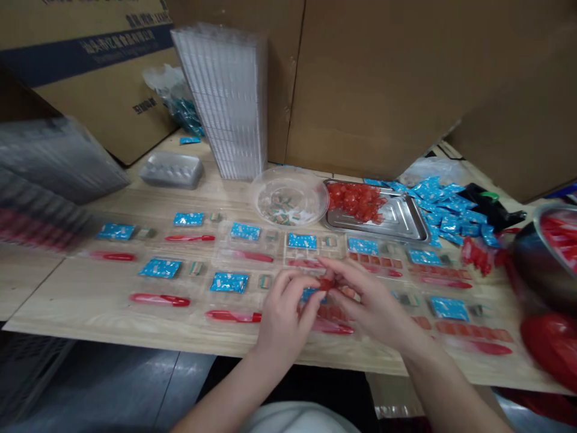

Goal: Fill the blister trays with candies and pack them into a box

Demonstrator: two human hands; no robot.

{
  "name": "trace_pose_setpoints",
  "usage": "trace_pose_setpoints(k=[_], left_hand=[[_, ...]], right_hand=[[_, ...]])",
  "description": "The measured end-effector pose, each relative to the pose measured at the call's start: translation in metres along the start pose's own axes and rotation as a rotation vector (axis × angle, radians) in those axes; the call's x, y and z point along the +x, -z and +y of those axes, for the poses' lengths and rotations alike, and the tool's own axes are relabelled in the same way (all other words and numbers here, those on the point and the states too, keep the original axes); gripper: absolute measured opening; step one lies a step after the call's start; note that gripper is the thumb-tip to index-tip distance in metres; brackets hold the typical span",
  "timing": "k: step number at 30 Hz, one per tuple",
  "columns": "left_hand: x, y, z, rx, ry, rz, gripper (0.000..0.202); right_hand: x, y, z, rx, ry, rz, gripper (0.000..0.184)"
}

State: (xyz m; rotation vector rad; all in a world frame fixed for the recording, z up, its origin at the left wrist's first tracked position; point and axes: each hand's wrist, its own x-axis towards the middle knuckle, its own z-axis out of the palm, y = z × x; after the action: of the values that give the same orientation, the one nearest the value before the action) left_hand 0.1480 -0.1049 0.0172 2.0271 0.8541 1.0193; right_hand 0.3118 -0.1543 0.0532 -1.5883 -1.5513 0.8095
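Observation:
My left hand [286, 310] and my right hand [367, 297] meet over the front row of clear plastic trays. Their fingertips pinch a small glossy red piece [325, 284] between them; its exact kind is unclear. Beneath the hands is a tray partly hidden by them, showing red squares [331, 313] and a red pen-shaped item [333, 327]. Other trays around hold a blue printed packet [229, 282], a small striped piece [265, 281] and a red pen-shaped item [233, 316]. Several trays on the right also contain rows of red squares [473, 331].
Behind the trays stand a clear round bowl [291, 195] with small striped pieces and a metal tray [403, 224] with red pieces [356, 201]. Blue packets [444, 201] pile up at right, near a metal pot [547, 255]. Tall stacked plastic trays [229, 102] stand before cardboard boxes [374, 84].

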Motion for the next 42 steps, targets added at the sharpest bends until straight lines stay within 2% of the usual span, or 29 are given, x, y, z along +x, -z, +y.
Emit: trace_pose_setpoints(k=[3, 6, 8, 10, 12, 14, 16, 18, 21, 26, 30, 32, 33, 36, 38, 40, 42], left_hand=[[-0.002, -0.002, 0.0, -0.026, -0.005, -0.008, 0.006], [-0.013, -0.002, -0.005, -0.029, -0.032, -0.05, 0.007], [-0.023, 0.0, -0.011, 0.0, -0.063, -0.1, 0.01], [-0.032, 0.001, -0.017, 0.068, -0.085, -0.135, 0.018], [-0.04, 0.002, -0.024, 0.147, -0.115, -0.184, 0.022], [-0.045, 0.0, -0.028, 0.216, -0.176, -0.28, 0.021], [-0.047, -0.002, -0.031, 0.272, -0.247, -0.378, 0.019], [-0.048, -0.004, -0.031, 0.311, -0.28, -0.424, 0.018], [-0.047, -0.004, -0.031, 0.333, -0.256, -0.456, 0.016], [-0.044, -0.003, -0.029, 0.327, -0.221, -0.487, 0.016], [-0.044, -0.003, -0.03, 0.319, -0.218, -0.48, 0.015], [-0.044, -0.003, -0.03, 0.31, -0.211, -0.492, 0.016], [-0.044, -0.003, -0.03, 0.306, -0.208, -0.498, 0.017], [-0.043, -0.003, -0.028, 0.299, -0.205, -0.496, 0.02], [-0.043, -0.004, -0.026, 0.294, -0.205, -0.48, 0.019], [-0.043, -0.005, -0.024, 0.292, -0.2, -0.474, 0.019], [-0.043, -0.004, -0.023, 0.29, -0.184, -0.471, 0.022]], right_hand=[[-0.011, -0.011, 0.002, 0.193, -0.067, 0.044, 0.041], [-0.023, -0.018, 0.011, 0.437, -0.253, 0.041, 0.027], [-0.028, -0.017, 0.017, 0.463, -0.319, 0.017, 0.022], [-0.027, -0.014, 0.022, 0.294, -0.267, 0.041, 0.02], [-0.02, -0.013, 0.024, -0.001, -0.13, 0.114, 0.019], [-0.008, -0.016, 0.024, -0.293, -0.005, 0.151, 0.019], [0.005, -0.024, 0.025, -0.497, 0.065, 0.105, 0.019], [0.015, -0.032, 0.026, -0.633, 0.093, 0.045, 0.019], [0.021, -0.036, 0.029, -0.689, 0.083, 0.019, 0.021], [0.015, -0.031, 0.03, -0.568, -0.003, -0.016, 0.024], [0.012, -0.029, 0.037, -0.536, 0.011, -0.029, 0.03], [0.018, -0.014, 0.053, -0.477, 0.005, 0.002, 0.037], [0.023, -0.001, 0.063, -0.462, -0.035, 0.064, 0.036], [0.048, 0.056, 0.101, -0.523, -0.262, 0.405, 0.021], [0.066, 0.093, 0.125, -0.556, -0.335, 0.538, 0.02], [0.08, 0.118, 0.142, -0.542, -0.375, 0.583, 0.019], [0.085, 0.127, 0.152, -0.493, -0.395, 0.588, 0.017]])
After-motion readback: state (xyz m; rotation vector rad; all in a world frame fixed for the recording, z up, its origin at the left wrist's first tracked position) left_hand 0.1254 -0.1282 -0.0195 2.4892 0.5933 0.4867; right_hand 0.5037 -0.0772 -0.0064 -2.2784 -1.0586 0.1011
